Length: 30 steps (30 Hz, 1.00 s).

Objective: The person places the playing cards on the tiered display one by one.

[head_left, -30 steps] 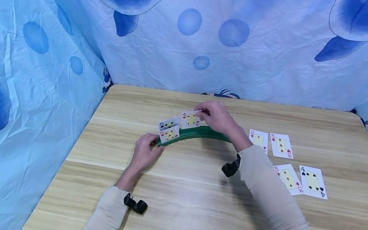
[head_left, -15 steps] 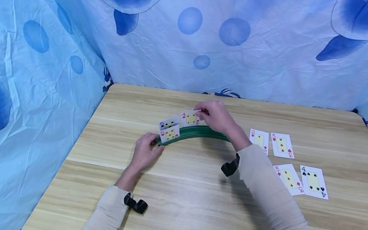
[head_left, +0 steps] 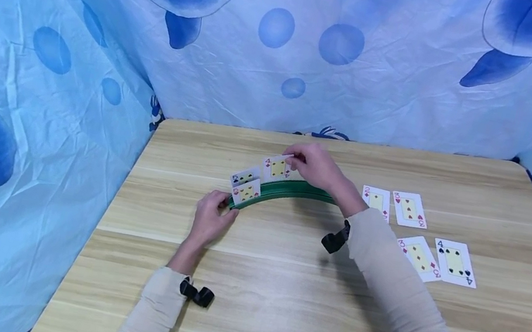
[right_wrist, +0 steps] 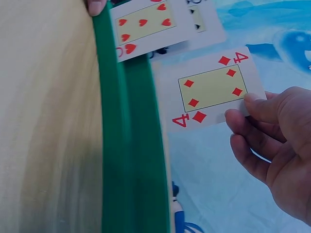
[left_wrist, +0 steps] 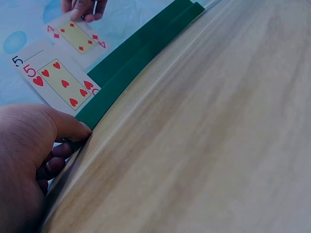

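Observation:
My left hand (head_left: 208,218) grips the near left end of a curved green card holder (head_left: 294,190), thumb on its front side in the left wrist view. Two cards stand in the holder beside that hand: a five of hearts (left_wrist: 63,80) in front and a black five (head_left: 241,176) behind it, mostly covered. Farther along, my right hand (head_left: 318,168) pinches a four of diamonds (right_wrist: 211,90) by its edge between thumb and fingers. That card is at the holder's rear rail; whether its lower edge sits in the slot I cannot tell. My right forearm hides the holder's right end.
Face up on the wooden table (head_left: 283,311) to the right lie a two of diamonds (head_left: 376,199), a three of hearts (head_left: 410,209), a three of diamonds (head_left: 419,258) and a four of spades (head_left: 455,263). My right sleeve partly covers two. A blue curtain (head_left: 389,104) surrounds the table.
The head view has shifted slightly. Both hands keep their holds on the card holder and the four of diamonds, with hardly any movement.

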Tool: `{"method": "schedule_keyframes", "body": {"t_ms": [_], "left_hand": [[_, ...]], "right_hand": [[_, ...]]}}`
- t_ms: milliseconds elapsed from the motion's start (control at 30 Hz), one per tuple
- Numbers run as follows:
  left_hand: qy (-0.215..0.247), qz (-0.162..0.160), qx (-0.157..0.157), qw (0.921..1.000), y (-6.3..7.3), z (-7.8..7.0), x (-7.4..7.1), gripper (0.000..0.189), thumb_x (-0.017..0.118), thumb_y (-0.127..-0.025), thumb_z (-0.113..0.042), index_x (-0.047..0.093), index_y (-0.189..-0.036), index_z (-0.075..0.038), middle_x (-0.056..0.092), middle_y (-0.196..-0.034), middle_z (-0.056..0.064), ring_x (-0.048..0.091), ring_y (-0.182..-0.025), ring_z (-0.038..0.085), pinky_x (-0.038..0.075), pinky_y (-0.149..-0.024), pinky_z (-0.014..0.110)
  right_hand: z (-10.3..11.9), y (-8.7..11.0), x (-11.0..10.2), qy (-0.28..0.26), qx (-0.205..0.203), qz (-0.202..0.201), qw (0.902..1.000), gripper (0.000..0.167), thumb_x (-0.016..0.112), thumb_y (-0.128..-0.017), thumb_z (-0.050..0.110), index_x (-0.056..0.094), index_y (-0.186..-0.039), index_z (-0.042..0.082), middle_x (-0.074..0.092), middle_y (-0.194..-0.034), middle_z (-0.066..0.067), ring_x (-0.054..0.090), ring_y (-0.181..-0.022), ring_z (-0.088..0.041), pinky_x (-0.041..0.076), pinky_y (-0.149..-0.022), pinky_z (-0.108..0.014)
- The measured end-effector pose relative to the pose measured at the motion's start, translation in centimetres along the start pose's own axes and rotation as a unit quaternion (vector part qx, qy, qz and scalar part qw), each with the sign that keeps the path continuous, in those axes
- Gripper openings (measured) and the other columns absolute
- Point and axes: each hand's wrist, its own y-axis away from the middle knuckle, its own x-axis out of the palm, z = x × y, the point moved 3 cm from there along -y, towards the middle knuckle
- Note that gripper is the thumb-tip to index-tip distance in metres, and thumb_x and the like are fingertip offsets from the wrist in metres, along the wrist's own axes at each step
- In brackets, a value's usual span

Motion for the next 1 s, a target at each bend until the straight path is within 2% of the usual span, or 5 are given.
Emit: {"method": "schedule_keyframes", "body": {"t_ms": [267, 467, 733, 1000], "left_hand": [[-0.002, -0.005, -0.001, 1.0000, 0.1, -0.1, -0.1, 0.036, 0.076, -0.082, -0.010, 0.068, -0.114, 0.004, 0.067, -0.110, 0.020, 0.060, -0.101, 0.034, 0.044, -0.098, 0.050], [-0.003, 0.001, -0.006, 1.0000, 0.1, -0.1, 0.0, 0.035, 0.075, -0.083, -0.010, 0.068, -0.115, 0.004, 0.067, -0.112, 0.020, 0.059, -0.103, 0.034, 0.043, -0.100, 0.051], [-0.005, 0.003, -0.006, 1.0000, 0.1, -0.2, 0.0, 0.037, 0.075, -0.083, -0.011, 0.067, -0.116, 0.004, 0.067, -0.112, 0.020, 0.059, -0.104, 0.034, 0.039, -0.104, 0.053], [0.000, -0.002, -0.002, 1.0000, 0.1, -0.1, 0.0, 0.036, 0.075, -0.082, -0.012, 0.068, -0.115, 0.004, 0.067, -0.111, 0.020, 0.059, -0.102, 0.034, 0.039, -0.103, 0.053]], "right_hand": [[0.2, 0.2, 0.0, 0.005, -0.018, -0.011, 0.9998, 0.018, 0.060, -0.098, 0.009, 0.073, -0.110, 0.004, 0.075, -0.096, -0.014, 0.067, -0.079, -0.023, 0.054, -0.072, -0.034], [-0.2, 0.1, 0.1, 0.003, -0.010, -0.020, 0.9997, 0.019, 0.060, -0.099, 0.010, 0.073, -0.112, 0.004, 0.074, -0.096, -0.014, 0.064, -0.077, -0.021, 0.053, -0.073, -0.033], [-0.3, 0.2, 0.6, 0.017, -0.023, -0.015, 0.9995, 0.017, 0.062, -0.097, 0.009, 0.074, -0.109, 0.004, 0.075, -0.094, -0.011, 0.067, -0.078, -0.020, 0.057, -0.076, -0.036], [-0.3, 0.2, 1.1, 0.015, -0.019, -0.007, 0.9997, 0.018, 0.062, -0.097, 0.008, 0.073, -0.111, 0.004, 0.075, -0.097, -0.011, 0.068, -0.080, -0.020, 0.058, -0.078, -0.037]]}}
